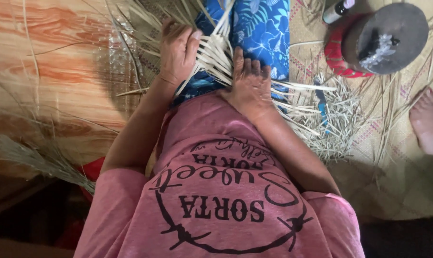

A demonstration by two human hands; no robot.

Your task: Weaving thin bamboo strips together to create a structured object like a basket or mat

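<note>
On my lap, over a blue flowered cloth (262,28), lies a partly woven piece of pale flat straw strips (215,56). My left hand (177,48) is curled over its left edge, with fingers closed on a few strips. Palm down, my right hand (250,82) presses on the right part of the weave, its thumb pointing up along a strip. Loose strip ends (302,87) stick out to the right from under this hand. I wear a pink printed shirt (216,191).
A heap of straw strips and cuttings (333,117) lies to the right on a woven mat (407,148). Beyond it are a dark round lid on a red container (386,36) and a small bottle (337,9). Another person's foot (429,122) is at the right edge. Wood-patterned floor (49,71) lies left.
</note>
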